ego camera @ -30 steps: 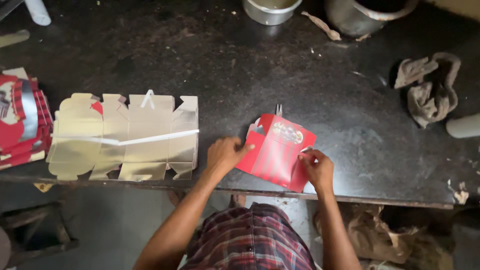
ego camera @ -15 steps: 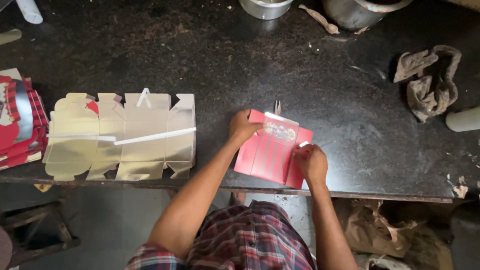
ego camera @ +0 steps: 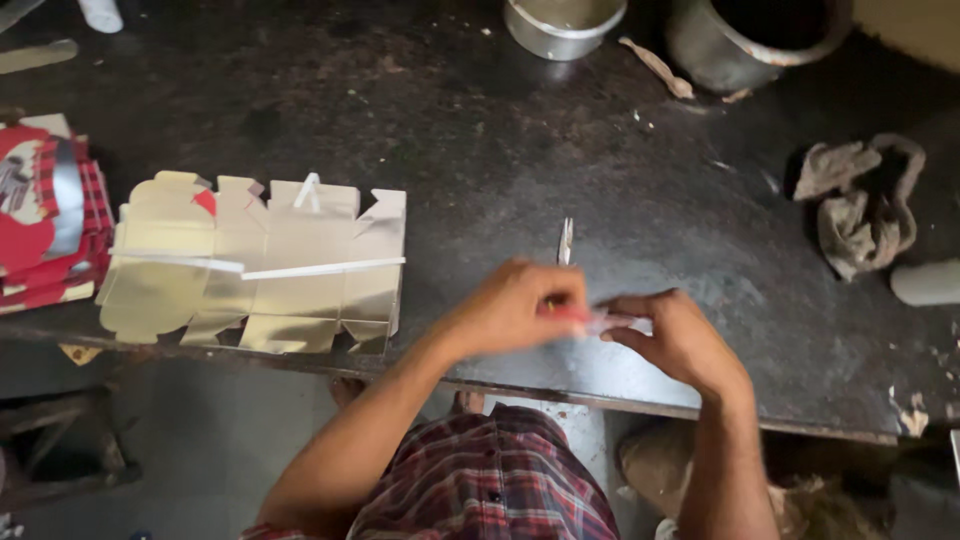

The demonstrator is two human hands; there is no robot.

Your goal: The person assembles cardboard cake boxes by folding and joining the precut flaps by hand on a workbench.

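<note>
One folded red carton (ego camera: 600,320) is held edge-on between two hands above the near part of the dark worktable (ego camera: 480,150). It is pinched by the fingers of the left hand (ego camera: 515,310) at its left end, and the fingers of the right hand (ego camera: 680,340) are closed on its right end; the carton itself is blurred. One small metal tool (ego camera: 566,240) lies just beyond the hands.

To the left, one stack of flat gold-faced carton blanks (ego camera: 260,265) is laid close to the table's near edge, and one pile of red printed cartons (ego camera: 45,220) sits at the far left edge. Two metal vessels are seen at the far edge: a steel bowl (ego camera: 565,25) and a dark pot (ego camera: 750,40). One crumpled rag (ego camera: 860,200) lies to the right, with one pale cylinder (ego camera: 925,283) beside it at the right edge. Bare table is left open between the blanks and the rag.

Half a second earlier the carton was pressed flat on the table with its red face shown; now it is lifted and turned on edge.
</note>
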